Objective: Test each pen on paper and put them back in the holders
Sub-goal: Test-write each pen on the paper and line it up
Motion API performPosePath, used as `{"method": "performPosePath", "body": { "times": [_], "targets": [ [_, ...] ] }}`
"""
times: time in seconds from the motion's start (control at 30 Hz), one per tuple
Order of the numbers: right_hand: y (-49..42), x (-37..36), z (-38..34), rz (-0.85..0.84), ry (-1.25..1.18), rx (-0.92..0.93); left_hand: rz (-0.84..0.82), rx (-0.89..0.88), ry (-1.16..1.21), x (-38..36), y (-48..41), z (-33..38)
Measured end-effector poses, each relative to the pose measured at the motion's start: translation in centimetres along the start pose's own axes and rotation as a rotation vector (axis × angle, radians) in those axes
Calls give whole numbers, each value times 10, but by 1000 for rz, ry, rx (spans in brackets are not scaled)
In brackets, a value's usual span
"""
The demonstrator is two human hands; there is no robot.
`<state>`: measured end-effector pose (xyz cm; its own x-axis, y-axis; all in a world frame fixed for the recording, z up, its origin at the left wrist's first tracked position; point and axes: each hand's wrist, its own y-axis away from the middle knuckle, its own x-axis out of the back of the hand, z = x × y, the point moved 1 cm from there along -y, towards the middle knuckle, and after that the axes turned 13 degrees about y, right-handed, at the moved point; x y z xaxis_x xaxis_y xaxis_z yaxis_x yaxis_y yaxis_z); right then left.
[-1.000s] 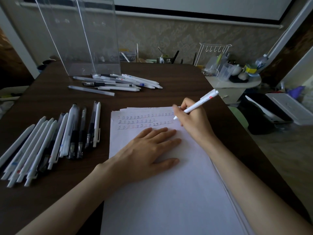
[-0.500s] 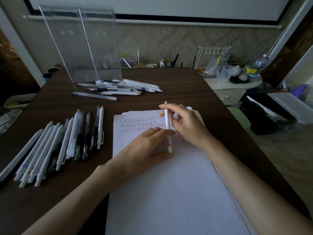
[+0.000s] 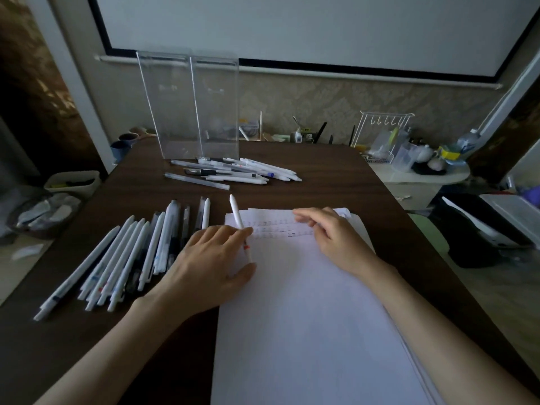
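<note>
Just at paper [image 3: 306, 317] edge, left hand [image 3: 210, 264] holds white pen [image 3: 236, 213], right hand [image 3: 336, 241] slack, empty

Written marks [image 3: 271, 229] blurred, unreadable; paper [image 3: 306, 331] cut by bottom edge

Left grip [image 3: 214, 258]: palm down, bare forearm entering from lower left, wrist straight. Index finger and thumb pinch a white pen [image 3: 236, 212]; the remaining fingers lie extended and close together. Right grip [image 3: 331, 239]: palm down, bare forearm entering from lower right, fingers loosely curled and pointing left, holding nothing. The two grips are apart, not touching.
</note>
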<state>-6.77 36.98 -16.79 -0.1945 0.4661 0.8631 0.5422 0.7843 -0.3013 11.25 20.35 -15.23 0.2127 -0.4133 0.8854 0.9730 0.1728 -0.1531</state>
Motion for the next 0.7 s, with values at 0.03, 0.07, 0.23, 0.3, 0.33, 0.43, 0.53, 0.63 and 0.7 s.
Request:
{"method": "performPosePath", "body": {
  "times": [0.03, 0.07, 0.23, 0.3, 0.33, 0.43, 0.53, 0.63, 0.7],
  "targets": [
    [0, -1, 0, -3, 46, 20, 1, 16, -30, 2, 5, -5],
    [-1, -1, 1, 4, 95, 40, -3, 29, -59, 3, 9, -9],
    [-4, -4, 1, 3, 219, 87, 90, 144, -186, 2, 14, -12],
    [-7, -1, -2, -16, 219, 65, 162, 188, -184, 1, 9, -9],
    [-10, 1, -5, -18, 217, 52, 175, 191, -167, 1, 7, -7],
    [-31, 1, -22, -11, 196, 40, 165, 73, -144, -3, 3, -3],
    [-66, -9, -45, -38, 175, 69, 138, -8, -172, -10, 3, -1],
    [-104, -26, -67, -93, 179, 88, 126, -20, -155, -14, 6, -2],
    [-126, -37, -76, -144, 185, 72, 132, -26, -150, -17, 7, -4]
  ]
}}
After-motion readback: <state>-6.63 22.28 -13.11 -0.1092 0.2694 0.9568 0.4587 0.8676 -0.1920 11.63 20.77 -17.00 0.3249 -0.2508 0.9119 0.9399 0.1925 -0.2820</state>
